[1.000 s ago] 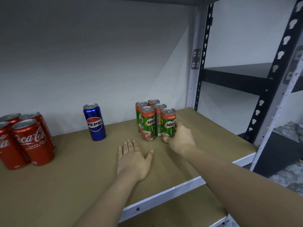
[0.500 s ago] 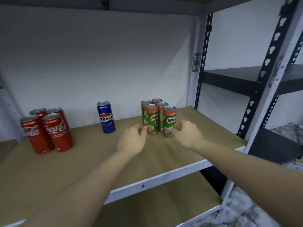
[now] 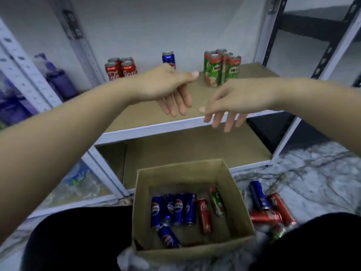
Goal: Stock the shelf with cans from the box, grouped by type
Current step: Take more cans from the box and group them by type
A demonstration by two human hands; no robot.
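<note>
The shelf board point(image 3: 148, 114) carries three groups: several red Coca-Cola cans point(image 3: 120, 69) at the left, one blue Pepsi can point(image 3: 168, 58) in the middle, several green Milo cans point(image 3: 221, 68) at the right. Both hands hang empty in front of the shelf edge, fingers loose and pointing down: my left hand point(image 3: 166, 87) and my right hand point(image 3: 230, 102). Below them an open cardboard box point(image 3: 232, 184) on the floor holds several Pepsi cans point(image 3: 175, 209), a Coca-Cola can point(image 3: 204, 215) and a Milo can point(image 3: 216, 201), all lying down.
Loose cans lie on the marbled floor right of the box: a Pepsi can point(image 3: 258, 195) and red cans point(image 3: 273, 214). A lower shelf board point(image 3: 195, 147) sits behind the box. Purple bottles point(image 3: 58, 79) stand in the left bay. Metal uprights point(image 3: 262, 36) frame the shelf.
Both hands have pulled back from the Milo cans to the shelf edge. The view has tipped down, bringing the box and the floor into sight.
</note>
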